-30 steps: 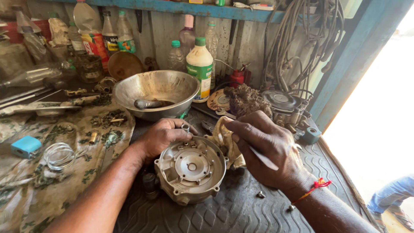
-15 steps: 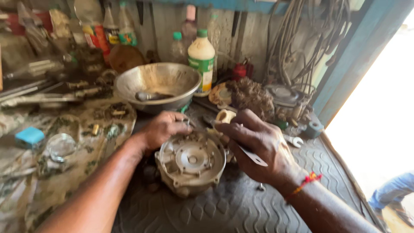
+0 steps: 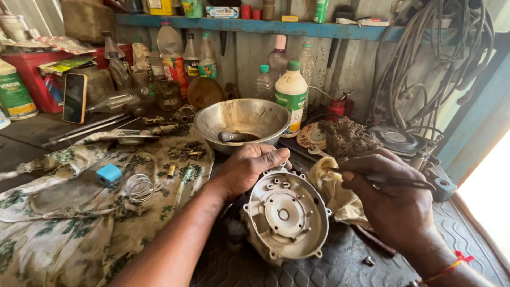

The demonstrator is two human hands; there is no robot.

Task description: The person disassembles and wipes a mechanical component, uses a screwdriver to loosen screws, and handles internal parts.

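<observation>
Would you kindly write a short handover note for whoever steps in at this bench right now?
Left hand: gripping the top edge of the round metal cover, steadying it on the ribbed black mat.
Right hand: holding a thin dark tool and a yellowish rag beside the cover.
Done: cover lies face up, looks fairly clean.
Left: cannot tell; a small screw lies loose on the mat.

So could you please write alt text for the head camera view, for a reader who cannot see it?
A person's left hand grips the top edge of a round grey metal cover on a black rubber mat, while the right hand holds a thin tool beside a yellowish rag. Behind stand a steel bowl and bottles.
</observation>
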